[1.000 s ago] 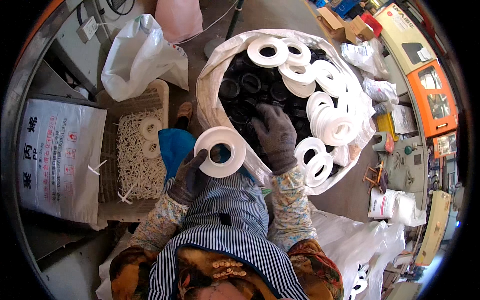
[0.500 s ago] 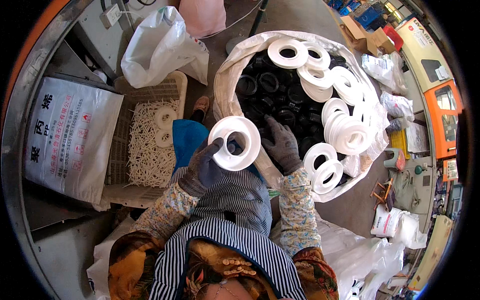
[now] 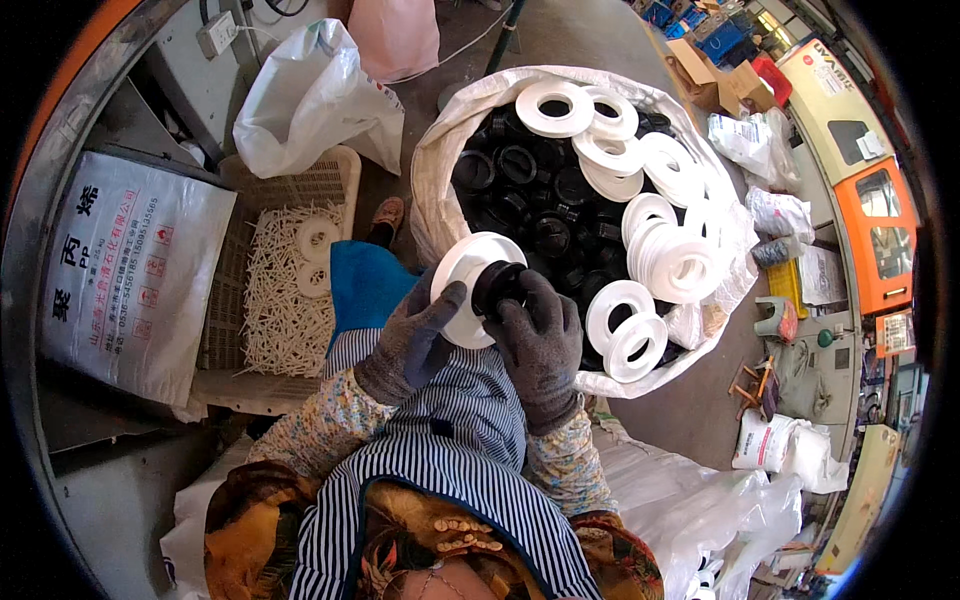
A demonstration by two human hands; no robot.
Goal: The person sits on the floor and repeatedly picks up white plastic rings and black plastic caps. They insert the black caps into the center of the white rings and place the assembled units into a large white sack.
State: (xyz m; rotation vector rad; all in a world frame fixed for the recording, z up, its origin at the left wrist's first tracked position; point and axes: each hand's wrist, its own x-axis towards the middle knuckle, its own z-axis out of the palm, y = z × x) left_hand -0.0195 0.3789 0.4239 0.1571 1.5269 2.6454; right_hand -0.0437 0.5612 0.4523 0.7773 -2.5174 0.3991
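- Head view, the only one: both gloved hands meet in front of a striped apron [image 3: 450, 400], beside a wide white sack [image 3: 430, 190].
- Left hand [image 3: 410, 345] grips a white flanged ring [image 3: 453, 270] by its near-left edge, thumb over the face.
- Right hand [image 3: 540, 345] pinches a black ring [image 3: 495, 288] between bent fingers, its mouth turned to the white one.
- Step in hand, my judgement: bringing the two rings together at the centre hole. They overlap; whether the black one is seated cannot be told, fingers being in the way.
- Next move seems to call for both rings held square and coaxial, left hand bracing while the right presses.
- Sack: heaped with loose black rings [image 3: 515, 165]; white rings [image 3: 660, 270] lie on top, mostly along the right side, some overlapping in stacks.
- Plastic crate [image 3: 250, 388], left: thin white sticks [image 3: 285, 300], two white rings [image 3: 302, 240] on them.
- White bag [image 3: 300, 110] behind crate: mouth up, contents hidden.
- Clear bag [image 3: 690, 490], lower right: pale and dark pieces near the bottom edge.
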